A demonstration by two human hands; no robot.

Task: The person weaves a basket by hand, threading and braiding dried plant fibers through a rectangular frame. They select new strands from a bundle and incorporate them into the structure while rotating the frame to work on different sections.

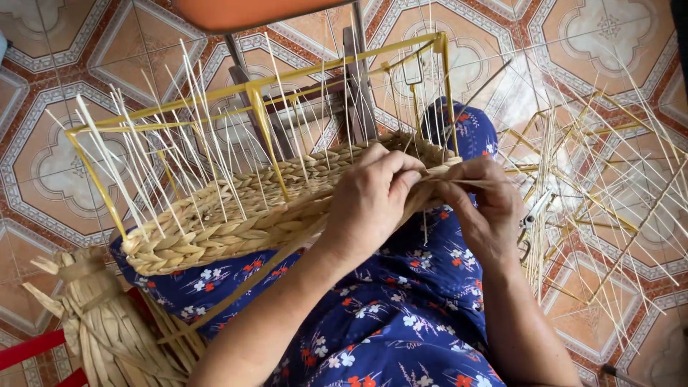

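Around us we see a floor of patterned tiles (64, 165) in rust red, cream and grey, laid in large ornate squares. At the lower left a bundle of dried flat straw (107, 322) lies tied near its top, with a red bar (29, 347) just beside it. Across our lap spreads a dark blue floral cloth (401, 322) with small white and red flowers. At the top edge an orange seat (244, 11) shows on grey metal legs. On the right lies another yellow wire frame (595, 172) bristling with thin pale sticks.

Straw-yellow braided basket (236, 215); blue floral dress (401, 315).
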